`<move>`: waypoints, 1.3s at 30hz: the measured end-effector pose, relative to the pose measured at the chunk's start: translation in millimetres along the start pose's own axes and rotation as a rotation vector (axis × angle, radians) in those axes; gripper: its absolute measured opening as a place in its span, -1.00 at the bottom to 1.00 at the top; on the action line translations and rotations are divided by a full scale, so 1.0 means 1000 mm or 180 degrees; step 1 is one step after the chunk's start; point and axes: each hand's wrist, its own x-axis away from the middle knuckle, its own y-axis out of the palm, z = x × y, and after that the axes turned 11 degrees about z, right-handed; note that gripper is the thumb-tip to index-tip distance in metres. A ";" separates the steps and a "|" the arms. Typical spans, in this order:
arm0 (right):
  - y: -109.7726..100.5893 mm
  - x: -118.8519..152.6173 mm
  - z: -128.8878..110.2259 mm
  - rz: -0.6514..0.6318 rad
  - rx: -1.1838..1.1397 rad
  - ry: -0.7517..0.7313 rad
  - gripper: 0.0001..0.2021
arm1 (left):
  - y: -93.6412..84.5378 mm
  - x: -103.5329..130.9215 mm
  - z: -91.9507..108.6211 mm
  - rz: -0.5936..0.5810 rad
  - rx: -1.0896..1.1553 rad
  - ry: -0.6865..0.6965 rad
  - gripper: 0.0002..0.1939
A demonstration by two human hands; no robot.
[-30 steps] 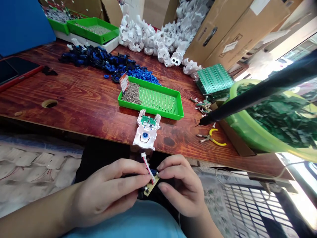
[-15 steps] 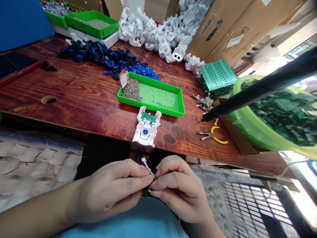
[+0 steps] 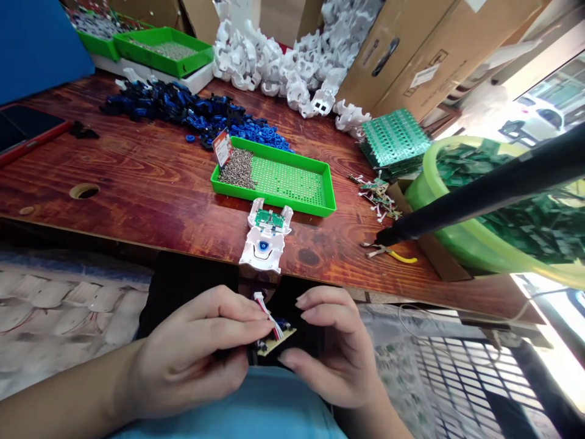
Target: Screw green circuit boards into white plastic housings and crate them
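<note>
Over my lap, my left hand (image 3: pixel 205 341) pinches a small circuit board (image 3: pixel 278 341) with dark components on it. A short cable of white and red wires (image 3: pixel 271 317) runs up from the board to a white plug. My right hand (image 3: pixel 333 347) is just to the right of the board, its thumb and fingers apart with nothing between them. Ahead, at the table edge, lies a white plastic shell (image 3: pixel 262 250) with a round blue piece in it and a green board (image 3: pixel 269 219) fitted at its far end.
A green tray (image 3: pixel 292 177) of screws stands behind the shell. Yellow-handled pliers (image 3: pixel 390 253) lie at right below a black bar (image 3: pixel 479 189). Blue and black parts (image 3: pixel 183 110), white shells (image 3: pixel 274 55) and stacked green boards (image 3: pixel 395 140) fill the back; a yellow-green basin (image 3: pixel 425 189) stands right.
My right hand has let go of the circuit board and opened, moving slightly away to the right. More of the board and its wires shows in my left hand.
</note>
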 end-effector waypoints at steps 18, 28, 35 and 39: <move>0.017 -0.014 -0.007 0.0082 0.1387 -0.0863 -0.59 | 0.023 -0.009 0.002 0.0986 0.0599 -0.1580 -0.75; -0.008 -0.063 0.042 0.0922 0.2094 -0.0830 -0.58 | -0.006 -0.015 -0.008 0.1101 -0.0158 -0.2225 -0.80; 0.007 -0.096 0.077 0.0197 0.1763 -0.0268 -0.70 | -0.012 -0.044 -0.035 0.0559 0.0279 -0.3377 -0.37; 0.016 -0.087 0.078 0.0124 0.1525 -0.0093 -0.72 | -0.011 -0.056 -0.037 0.0309 0.0658 -0.3398 -0.40</move>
